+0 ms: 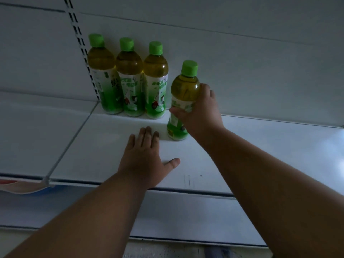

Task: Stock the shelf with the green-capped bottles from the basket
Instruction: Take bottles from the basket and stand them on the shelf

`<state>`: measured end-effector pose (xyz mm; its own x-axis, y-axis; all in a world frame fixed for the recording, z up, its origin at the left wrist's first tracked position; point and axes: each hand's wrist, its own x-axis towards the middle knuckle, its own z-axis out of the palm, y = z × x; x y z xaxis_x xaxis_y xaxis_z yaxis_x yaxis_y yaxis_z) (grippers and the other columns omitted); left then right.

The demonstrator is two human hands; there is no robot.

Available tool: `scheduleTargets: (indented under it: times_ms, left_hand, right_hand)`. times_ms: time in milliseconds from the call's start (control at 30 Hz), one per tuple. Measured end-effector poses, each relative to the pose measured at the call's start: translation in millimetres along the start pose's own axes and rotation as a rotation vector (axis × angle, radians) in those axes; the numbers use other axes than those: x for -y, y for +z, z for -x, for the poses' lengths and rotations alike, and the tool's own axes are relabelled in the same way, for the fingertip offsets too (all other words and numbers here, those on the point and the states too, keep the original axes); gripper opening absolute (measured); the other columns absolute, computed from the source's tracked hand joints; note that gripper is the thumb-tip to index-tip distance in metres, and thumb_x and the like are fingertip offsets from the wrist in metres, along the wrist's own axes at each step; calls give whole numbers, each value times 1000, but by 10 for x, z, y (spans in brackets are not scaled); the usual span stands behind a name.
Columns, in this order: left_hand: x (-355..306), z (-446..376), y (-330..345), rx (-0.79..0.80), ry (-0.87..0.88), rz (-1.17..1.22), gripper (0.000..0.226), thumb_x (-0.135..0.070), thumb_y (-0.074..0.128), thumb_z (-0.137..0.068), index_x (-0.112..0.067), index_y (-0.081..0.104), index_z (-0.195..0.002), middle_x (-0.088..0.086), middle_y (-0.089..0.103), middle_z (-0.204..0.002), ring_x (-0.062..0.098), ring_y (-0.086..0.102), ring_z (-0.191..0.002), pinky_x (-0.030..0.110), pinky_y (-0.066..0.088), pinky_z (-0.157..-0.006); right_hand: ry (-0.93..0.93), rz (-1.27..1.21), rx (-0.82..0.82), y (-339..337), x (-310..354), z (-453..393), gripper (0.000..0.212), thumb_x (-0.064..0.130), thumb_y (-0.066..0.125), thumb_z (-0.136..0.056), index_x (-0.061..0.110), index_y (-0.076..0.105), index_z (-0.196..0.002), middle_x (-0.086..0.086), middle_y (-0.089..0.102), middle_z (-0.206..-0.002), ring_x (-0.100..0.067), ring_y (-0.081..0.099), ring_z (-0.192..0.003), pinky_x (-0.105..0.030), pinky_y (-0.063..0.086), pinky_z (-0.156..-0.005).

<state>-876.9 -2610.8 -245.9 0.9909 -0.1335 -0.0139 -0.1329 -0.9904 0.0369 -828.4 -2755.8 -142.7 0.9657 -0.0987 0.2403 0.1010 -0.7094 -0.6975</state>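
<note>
Clear plastic, filled almost to the neck with amber-green liquid, forms the green-capped tea bottle with a green and white label (183, 101) that the right hand (200, 113) grips at mid-body, thumb across the label on the near side and fingers wrapped round the far side. The bottle tilts slightly and its base sits at, or just above, the white metal shelf board (270, 146); contact cannot be confirmed. Judged from the fill level, the bottle is moderately heavy, and the smooth label sleeve may slip under a loose hold. The thin wall should yield a little under pressure, so the waist, where the hand sits now, is the sound place to take hold; the cap is a poorer purchase. The right forearm reaches up and forward from the lower right, wrist nearly straight. The left hand (147, 155) lies flat on the shelf board just in front and to the left of the held bottle, fingers straight and close together, thumb spread toward the bottle, holding nothing. Behind and to the left of the held bottle stands a row of three matching green-capped bottles (129, 79), upright and touching one another, against the white back panel (242, 62). The basket is not in view. The held bottle appears destined for the gap at the row's right end.
</note>
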Motion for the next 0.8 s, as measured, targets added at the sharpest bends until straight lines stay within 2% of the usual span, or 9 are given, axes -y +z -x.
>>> scheduleTargets:
  times_ms: [200, 600, 700, 800]
  left_hand:
    - [15, -15, 2, 32, -13, 27, 119, -85, -6, -63, -12, -12, -157, 12, -18, -164, 24, -15, -152, 46, -4, -123]
    - [6, -10, 11, 38, -21, 18, 117, -85, -4, -64, -14, -14, -157, 9, -20, -164, 23, -19, -151, 46, -4, -123]
    - [-2, 4, -5, 36, -23, 19, 118, -85, -4, -64, -13, -11, -158, 10, -16, -165, 22, -16, -152, 45, -3, -123]
    - [-2, -3, -23, 39, -29, 38, 119, -86, -1, -64, -13, -6, -158, 9, -11, -166, 22, -12, -152, 45, -2, -123]
  right_hand:
    - [29, -4, 19, 157, 32, -589, 77, 33, 84, -76, 11, 39, -135, -7, 43, -132, -27, 54, -116, -40, 49, -98]
    - [25, -45, 7, 276, 2, -790, 80, 36, 85, -75, 12, 38, -135, -8, 45, -133, -28, 53, -118, -45, 51, -98]
    - [47, -65, 27, 257, -43, -675, 96, 41, 87, -69, 13, 32, -142, -9, 41, -137, -30, 49, -124, -46, 47, -102]
    - [21, 31, 91, 128, -113, -400, 112, 46, 85, -70, 15, 17, -154, -11, 35, -147, -31, 40, -135, -42, 40, -109]
